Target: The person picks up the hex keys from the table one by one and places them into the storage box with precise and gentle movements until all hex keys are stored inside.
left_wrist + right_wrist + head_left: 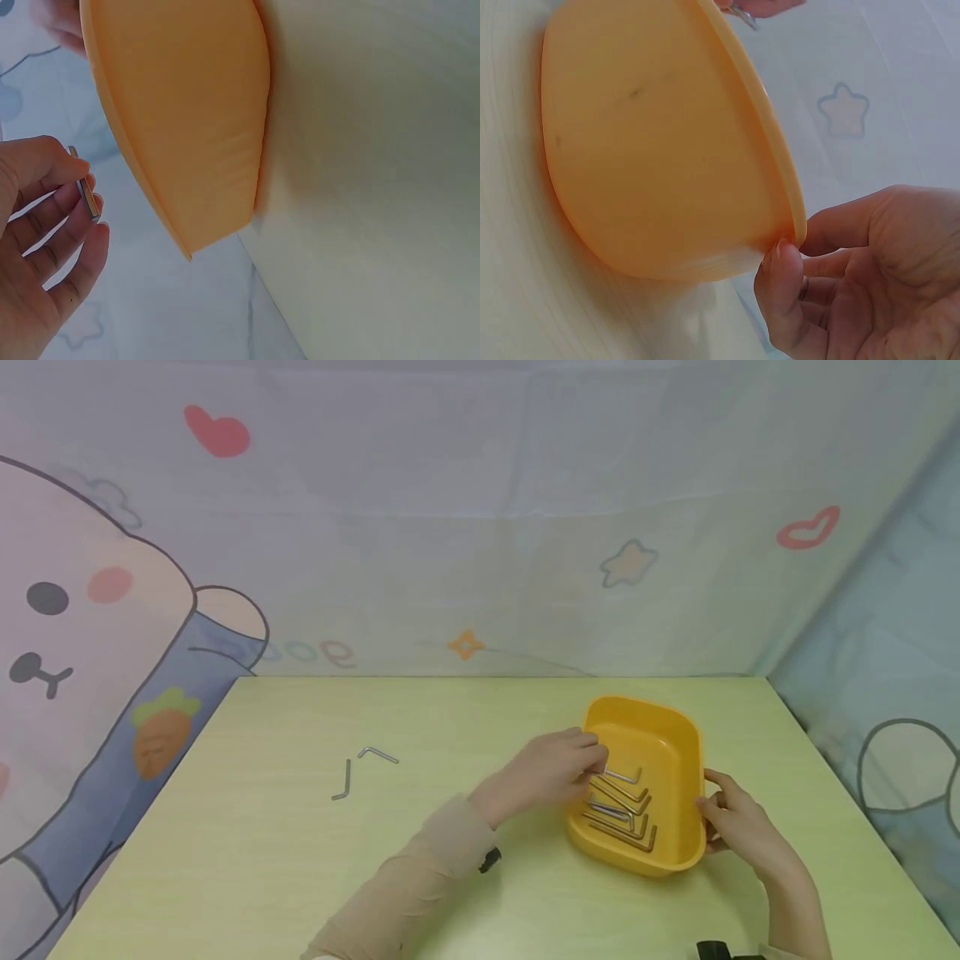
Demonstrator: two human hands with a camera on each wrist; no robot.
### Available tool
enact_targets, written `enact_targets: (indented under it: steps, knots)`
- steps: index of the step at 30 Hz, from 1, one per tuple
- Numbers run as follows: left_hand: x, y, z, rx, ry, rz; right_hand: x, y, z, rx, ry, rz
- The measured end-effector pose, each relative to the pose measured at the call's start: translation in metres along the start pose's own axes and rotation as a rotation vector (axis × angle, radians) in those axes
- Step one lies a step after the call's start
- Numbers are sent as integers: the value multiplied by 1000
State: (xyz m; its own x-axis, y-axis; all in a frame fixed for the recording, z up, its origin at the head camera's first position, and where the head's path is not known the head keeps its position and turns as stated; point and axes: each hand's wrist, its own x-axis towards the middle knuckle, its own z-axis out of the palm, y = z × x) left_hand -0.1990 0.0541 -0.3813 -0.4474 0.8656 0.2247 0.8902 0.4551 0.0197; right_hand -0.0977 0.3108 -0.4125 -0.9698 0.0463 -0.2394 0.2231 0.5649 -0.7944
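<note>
My left hand [546, 770] is over the left side of a yellow plastic tray [678, 827]. Between its thumb and fingers it pinches a silver hex key [87, 196], above the rim in the left wrist view. Several L-shaped hex keys [617, 835] lie in the tray, roughly side by side, some partly hidden by the left hand. On the tray's right side, my right hand [738, 818] pinches the rim between thumb and fingers, seen closely in the right wrist view.
Two more hex keys lie on the pale table at the left: one angled key [378, 754] and one nearly upright in view [347, 781]. A printed cloth [420, 527] hangs behind the table's back edge, and another stretch [900, 635] hangs at the right.
</note>
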Motion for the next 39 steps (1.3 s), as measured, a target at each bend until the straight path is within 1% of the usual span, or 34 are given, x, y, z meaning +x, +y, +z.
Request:
enact_targets:
  steps: [4,9,15,21,25,30,34,39]
  knots:
    - [15,1,-3,47,-87,63,1,0,0,3,3,-4]
    - [28,4,1,81,-211,117,1,0,2,10,7,-7]
    - [42,5,10,55,-315,145,0,1,2,13,12,-9]
    - [54,4,23,65,-407,175,0,1,1,8,14,-4]
    - [58,4,31,49,-452,180,1,1,0,8,13,0]
    - [61,5,38,32,-496,143,1,2,1,13,10,-5]
    - [62,7,43,50,-506,137,1,3,1,11,10,-5]
    - [60,7,50,63,-491,146,2,3,0,2,12,-3]
